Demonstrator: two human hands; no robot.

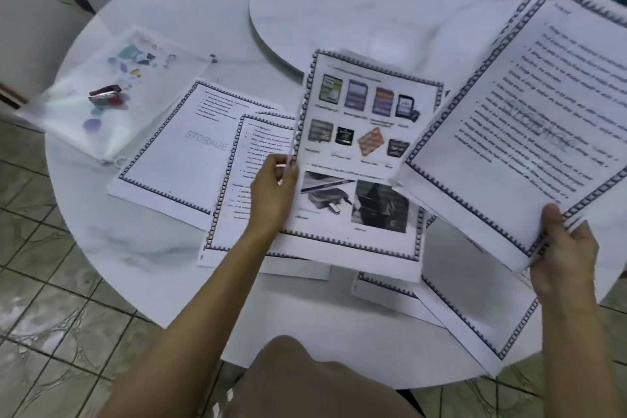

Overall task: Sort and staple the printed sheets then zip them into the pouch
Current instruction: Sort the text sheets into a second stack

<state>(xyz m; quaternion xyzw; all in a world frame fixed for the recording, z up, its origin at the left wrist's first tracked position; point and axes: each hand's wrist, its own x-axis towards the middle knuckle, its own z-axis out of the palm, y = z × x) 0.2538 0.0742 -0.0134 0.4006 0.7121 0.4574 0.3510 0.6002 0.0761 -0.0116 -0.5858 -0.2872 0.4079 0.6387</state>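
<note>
Printed sheets with dark patterned borders lie spread over the round white table. My left hand pinches the left edge of a sheet with pictures of memory cards and lifts that edge off the pile. My right hand grips the lower corner of a stack of text sheets, held tilted above the table's right side. A sheet marked STORAGE lies flat at the left. The translucent zip pouch rests at the far left, with a small red stapler on top of it.
A round white turntable occupies the table's middle back. More bordered sheets overhang the near right edge. Chair backs stand at the left and back right. Tiled floor surrounds the table, and my knee is under its near edge.
</note>
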